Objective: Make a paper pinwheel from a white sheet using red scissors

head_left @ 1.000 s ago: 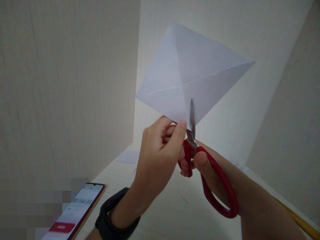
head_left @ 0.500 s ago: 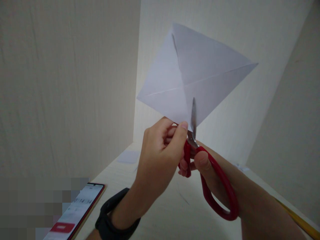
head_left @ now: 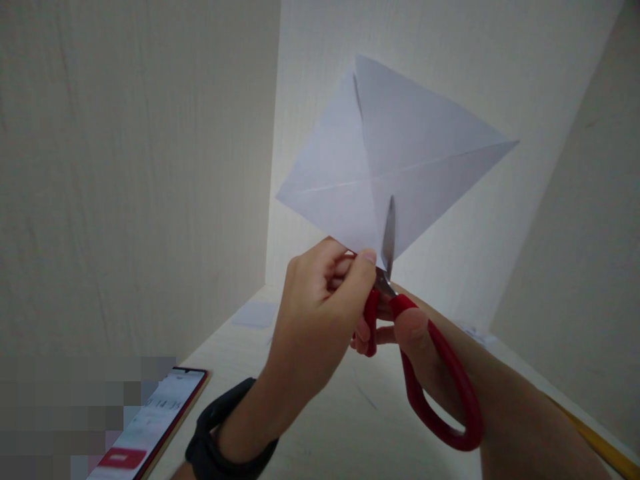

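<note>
In the head view, above the table (head_left: 330,427), the creased paper sheet (head_left: 403,143) extends up and forward from the left hand (head_left: 317,313), whose thumb and curled fingers pinch it near the lower corner. The right hand (head_left: 425,357) is closed around the red-handled scissors (head_left: 401,304); the blades stand apart, the visible one pointing upward across the sheet's near face. The other blade's tip and most right-hand fingers are hidden; the frame's lower edge cuts off the smartphone (head_left: 163,413).

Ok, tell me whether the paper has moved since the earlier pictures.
Yes: the paper has shifted slightly right and down, judged against the wall corner at its left.
</note>
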The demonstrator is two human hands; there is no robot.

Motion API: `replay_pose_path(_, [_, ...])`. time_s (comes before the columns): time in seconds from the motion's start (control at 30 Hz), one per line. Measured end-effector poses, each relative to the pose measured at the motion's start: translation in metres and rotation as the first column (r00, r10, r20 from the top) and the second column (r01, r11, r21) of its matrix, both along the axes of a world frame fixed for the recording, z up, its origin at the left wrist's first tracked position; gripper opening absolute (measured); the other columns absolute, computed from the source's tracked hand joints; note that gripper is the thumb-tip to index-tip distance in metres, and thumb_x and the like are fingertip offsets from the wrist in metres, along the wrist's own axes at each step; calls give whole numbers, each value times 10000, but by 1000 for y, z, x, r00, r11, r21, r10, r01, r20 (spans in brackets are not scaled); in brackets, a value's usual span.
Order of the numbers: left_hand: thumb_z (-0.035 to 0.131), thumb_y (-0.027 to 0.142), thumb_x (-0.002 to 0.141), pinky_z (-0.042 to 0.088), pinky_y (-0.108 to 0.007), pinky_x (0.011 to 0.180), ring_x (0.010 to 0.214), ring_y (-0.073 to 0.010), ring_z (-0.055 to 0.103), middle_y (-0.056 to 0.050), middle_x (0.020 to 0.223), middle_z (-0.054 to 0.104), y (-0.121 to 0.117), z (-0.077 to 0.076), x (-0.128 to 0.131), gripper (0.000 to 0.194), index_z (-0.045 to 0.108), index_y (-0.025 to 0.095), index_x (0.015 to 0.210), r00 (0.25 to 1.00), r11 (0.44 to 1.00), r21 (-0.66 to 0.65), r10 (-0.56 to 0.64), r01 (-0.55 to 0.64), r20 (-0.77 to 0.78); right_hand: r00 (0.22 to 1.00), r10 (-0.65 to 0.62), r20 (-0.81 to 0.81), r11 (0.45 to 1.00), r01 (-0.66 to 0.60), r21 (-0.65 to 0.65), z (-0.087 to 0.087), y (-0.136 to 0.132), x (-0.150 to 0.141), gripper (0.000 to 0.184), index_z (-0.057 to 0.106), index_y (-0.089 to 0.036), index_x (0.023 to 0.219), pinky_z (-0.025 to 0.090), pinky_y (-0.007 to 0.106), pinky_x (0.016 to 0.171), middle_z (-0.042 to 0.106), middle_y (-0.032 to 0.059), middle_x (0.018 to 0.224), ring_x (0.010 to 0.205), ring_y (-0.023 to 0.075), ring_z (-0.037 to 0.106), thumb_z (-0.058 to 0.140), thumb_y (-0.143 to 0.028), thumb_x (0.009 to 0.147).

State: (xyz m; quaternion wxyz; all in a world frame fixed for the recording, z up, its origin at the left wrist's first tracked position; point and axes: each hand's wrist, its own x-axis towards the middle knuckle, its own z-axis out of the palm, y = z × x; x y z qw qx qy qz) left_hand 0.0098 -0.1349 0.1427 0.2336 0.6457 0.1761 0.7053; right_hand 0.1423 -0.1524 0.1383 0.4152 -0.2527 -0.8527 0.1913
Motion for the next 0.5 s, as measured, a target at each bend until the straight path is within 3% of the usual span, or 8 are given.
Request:
replay_pose_path(0.17, [538, 241, 863, 253, -123, 304, 298, -31, 435, 99, 385, 424, -1, -1, 1, 346, 405, 192, 547, 1000, 1000, -16, 16, -16, 4, 1000, -1, 4, 1000, 1, -15, -1, 0, 2, 507, 519, -219, 883, 473, 293, 610, 533, 8, 786, 693, 130, 500, 299, -673, 932])
replay_pose_path(0.5, [524, 215, 839, 231, -124, 272, 278, -32, 425, 105, 387, 429, -3, 2, 3, 327, 394, 205, 540, 1000, 1000, -5, 17, -17, 12, 1000, -20, 20, 1000, 20, -24, 0, -1, 3, 358, 516, -227, 913, 422, 291, 592, 529, -1, 791, 676, 131, 460, 372, -549, 975])
